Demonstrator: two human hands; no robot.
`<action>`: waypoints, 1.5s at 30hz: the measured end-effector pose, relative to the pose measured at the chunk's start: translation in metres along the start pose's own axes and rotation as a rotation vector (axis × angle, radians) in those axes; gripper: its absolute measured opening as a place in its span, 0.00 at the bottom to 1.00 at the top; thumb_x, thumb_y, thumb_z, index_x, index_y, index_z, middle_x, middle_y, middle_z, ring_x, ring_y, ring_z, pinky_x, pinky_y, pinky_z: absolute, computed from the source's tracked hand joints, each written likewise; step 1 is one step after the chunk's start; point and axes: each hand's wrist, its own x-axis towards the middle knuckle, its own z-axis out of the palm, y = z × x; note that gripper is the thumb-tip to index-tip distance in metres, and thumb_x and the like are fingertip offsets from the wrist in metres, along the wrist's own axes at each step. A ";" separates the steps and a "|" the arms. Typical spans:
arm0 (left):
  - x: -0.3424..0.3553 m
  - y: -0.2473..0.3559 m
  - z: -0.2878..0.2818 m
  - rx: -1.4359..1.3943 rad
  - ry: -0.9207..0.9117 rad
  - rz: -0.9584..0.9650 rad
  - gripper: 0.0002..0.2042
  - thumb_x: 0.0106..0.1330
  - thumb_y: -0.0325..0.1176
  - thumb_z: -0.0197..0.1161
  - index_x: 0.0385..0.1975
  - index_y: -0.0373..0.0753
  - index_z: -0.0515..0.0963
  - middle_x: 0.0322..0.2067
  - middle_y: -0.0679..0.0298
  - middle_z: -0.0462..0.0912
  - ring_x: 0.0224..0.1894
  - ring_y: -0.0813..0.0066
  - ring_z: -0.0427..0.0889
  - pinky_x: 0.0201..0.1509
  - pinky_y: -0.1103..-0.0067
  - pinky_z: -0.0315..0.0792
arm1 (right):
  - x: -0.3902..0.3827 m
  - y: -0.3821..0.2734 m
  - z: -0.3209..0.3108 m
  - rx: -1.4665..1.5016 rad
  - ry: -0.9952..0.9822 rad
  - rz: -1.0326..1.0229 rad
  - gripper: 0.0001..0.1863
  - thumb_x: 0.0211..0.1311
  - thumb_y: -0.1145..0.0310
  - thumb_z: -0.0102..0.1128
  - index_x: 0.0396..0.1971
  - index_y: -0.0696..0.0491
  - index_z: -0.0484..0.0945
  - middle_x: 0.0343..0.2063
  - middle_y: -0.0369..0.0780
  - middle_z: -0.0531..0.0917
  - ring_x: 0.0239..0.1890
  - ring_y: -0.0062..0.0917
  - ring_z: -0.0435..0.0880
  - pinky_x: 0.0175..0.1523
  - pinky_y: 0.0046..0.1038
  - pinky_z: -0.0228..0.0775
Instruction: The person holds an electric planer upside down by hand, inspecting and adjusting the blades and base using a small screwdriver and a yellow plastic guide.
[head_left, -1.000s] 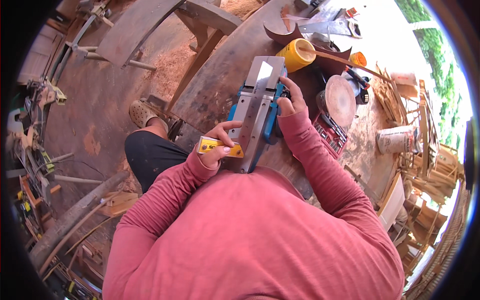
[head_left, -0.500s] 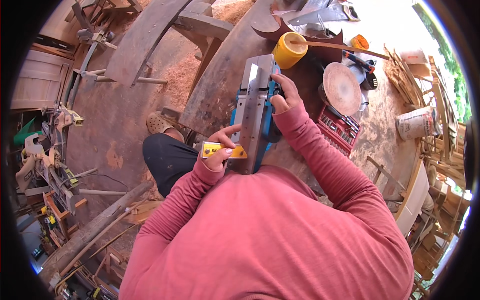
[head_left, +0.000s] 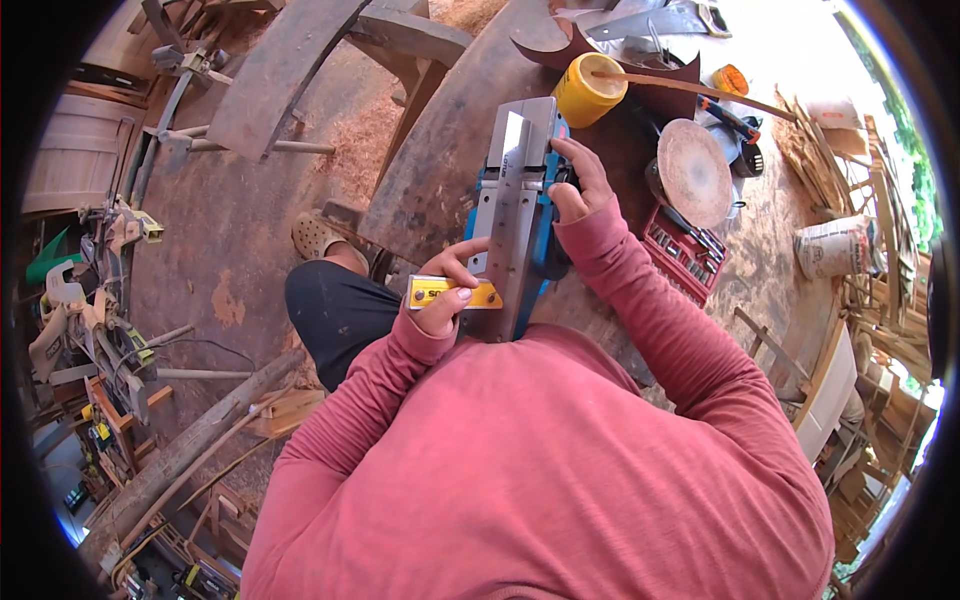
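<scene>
A blue electric hand planer [head_left: 541, 118] lies upside down in front of my body, its grey metal sole facing up. Along that sole rests the steel blade of a try square [head_left: 484, 294] with a yellow handle. My left hand [head_left: 444, 296] pinches the yellow handle between thumb and fingers at the planer's near end. At the planer's right side, toward its far end, my right hand [head_left: 584, 182] grips the body with bent fingers. The planer's underside and most of its blue housing are hidden.
Beyond the planer, on the wooden bench [head_left: 430, 170], stand a yellow tub [head_left: 588, 95] with a wooden stick across it and a round dusty disc [head_left: 694, 172]. A red socket set [head_left: 685, 255] lies to the right. A handsaw [head_left: 660, 24] is at the far edge.
The view has shifted slightly, so the bench items appear a little farther right. Both hands keep their holds on the square and the planer.
</scene>
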 end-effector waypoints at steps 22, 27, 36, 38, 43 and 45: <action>0.004 -0.002 -0.009 0.114 -0.020 0.015 0.05 0.62 0.28 0.58 0.36 0.39 0.78 0.70 0.46 0.73 0.64 0.65 0.78 0.70 0.69 0.71 | 0.001 0.001 0.000 -0.007 -0.023 0.008 0.32 0.56 0.74 0.54 0.65 0.59 0.76 0.64 0.55 0.76 0.69 0.49 0.74 0.77 0.38 0.62; 0.002 0.003 -0.004 0.248 -0.002 0.065 0.05 0.62 0.28 0.58 0.36 0.39 0.78 0.71 0.46 0.72 0.67 0.65 0.75 0.72 0.71 0.66 | 0.001 0.001 -0.002 0.012 -0.030 0.036 0.32 0.56 0.74 0.54 0.65 0.59 0.76 0.65 0.54 0.76 0.69 0.48 0.74 0.77 0.38 0.62; -0.001 -0.002 -0.005 0.162 0.009 0.021 0.06 0.62 0.27 0.56 0.37 0.37 0.78 0.72 0.44 0.72 0.67 0.65 0.76 0.72 0.71 0.67 | 0.001 -0.002 -0.002 0.029 -0.026 0.035 0.32 0.57 0.73 0.56 0.65 0.58 0.76 0.66 0.55 0.75 0.69 0.48 0.74 0.77 0.39 0.62; 0.000 -0.001 -0.005 0.227 -0.003 0.062 0.06 0.63 0.26 0.55 0.37 0.37 0.77 0.73 0.43 0.71 0.69 0.65 0.75 0.73 0.71 0.66 | 0.001 0.001 -0.002 0.024 -0.030 0.016 0.31 0.57 0.73 0.56 0.65 0.58 0.76 0.66 0.55 0.75 0.70 0.48 0.74 0.77 0.39 0.62; -0.002 0.000 -0.002 0.211 0.007 0.042 0.06 0.64 0.25 0.55 0.37 0.37 0.77 0.73 0.43 0.71 0.70 0.65 0.75 0.74 0.71 0.64 | -0.001 0.003 -0.002 0.009 -0.022 -0.022 0.31 0.57 0.73 0.57 0.65 0.58 0.76 0.66 0.55 0.75 0.70 0.49 0.74 0.77 0.39 0.62; -0.002 -0.001 -0.002 0.204 0.017 0.037 0.06 0.64 0.25 0.54 0.37 0.37 0.77 0.73 0.42 0.71 0.70 0.65 0.75 0.74 0.71 0.64 | -0.001 0.000 -0.003 0.016 -0.030 -0.009 0.31 0.57 0.73 0.57 0.65 0.58 0.76 0.66 0.55 0.75 0.70 0.49 0.74 0.77 0.39 0.62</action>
